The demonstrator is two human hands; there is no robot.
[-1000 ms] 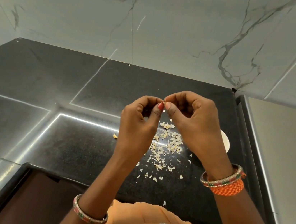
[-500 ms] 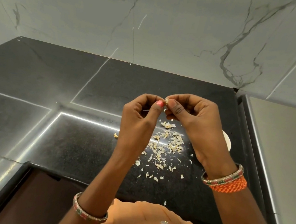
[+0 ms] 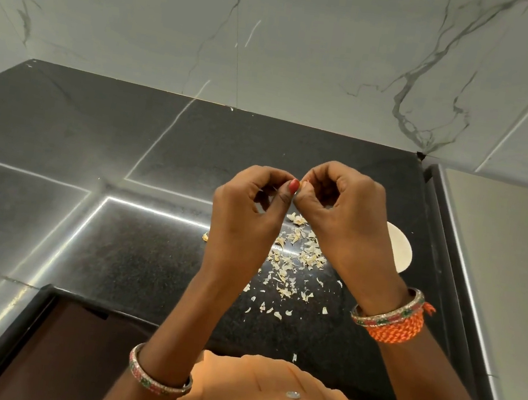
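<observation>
Two bare hands meet above a black stone bench (image 3: 115, 247), seen from the person's own head looking down. The left hand (image 3: 245, 227) and right hand (image 3: 350, 224) are raised close together, fingers (image 3: 293, 187) curled, and the tips of both pinch one tiny pale bit (image 3: 304, 182) between them. A red-painted thumbnail on the left hand presses right against it. Almost all of the bit is hidden by the fingertips, so what it is cannot be told for sure; it looks like something being peeled or picked apart.

Directly below the hands, a loose scatter of thin, pale flakes (image 3: 295, 257) lies on the bench, thickest under the right hand and thinning out toward the near edge. One small tan scrap (image 3: 206, 236) sits apart, just left of the left hand. A white disc (image 3: 398, 251) lies flat on the bench, partly hidden behind the right hand. Each wrist wears a bangle (image 3: 157, 384). A grey marbled wall (image 3: 275, 50) rises behind.

Judging by its size, the bit is very light and probably firm with a dry, papery skin that tears easily. It would be easy to drop or flick away. It is best held as it is here: steadied at one end by one hand's fingertips while a nail of the other hand catches the skin's edge, with gentle pressure so it neither crushes nor slips.
</observation>
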